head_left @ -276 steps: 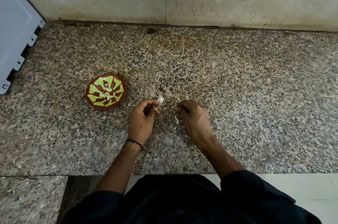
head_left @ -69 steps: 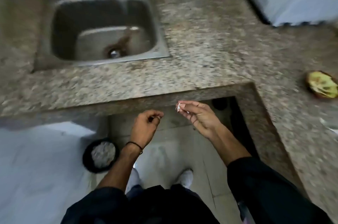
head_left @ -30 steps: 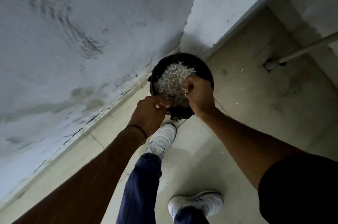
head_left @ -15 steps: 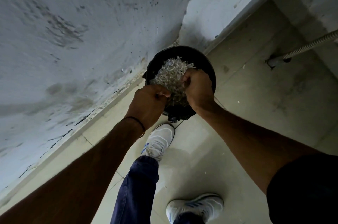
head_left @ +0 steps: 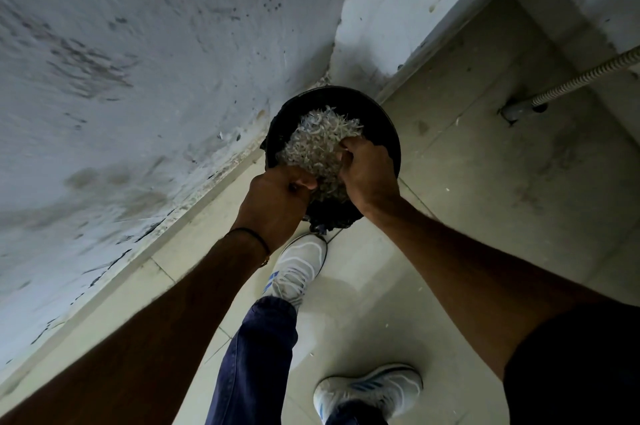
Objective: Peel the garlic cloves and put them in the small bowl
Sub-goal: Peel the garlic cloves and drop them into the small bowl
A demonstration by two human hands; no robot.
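- The black bin (head_left: 389, 128) is standing on the tiled floor (head_left: 467, 189) and holding a heap of pale garlic skins (head_left: 317, 142) that is rising to its rim.
- The left hand (head_left: 277, 204) is hovering at the bin's near rim, its grip curling into a fist; its contents cannot be told.
- The right hand (head_left: 369, 171) is reaching over the heap inside the bin, with its fingers bending downward. The fingertips are hidden, so whether the grip is pinching anything cannot be told.
- A white shoe (head_left: 299, 267) is resting just beside the bin's near side.
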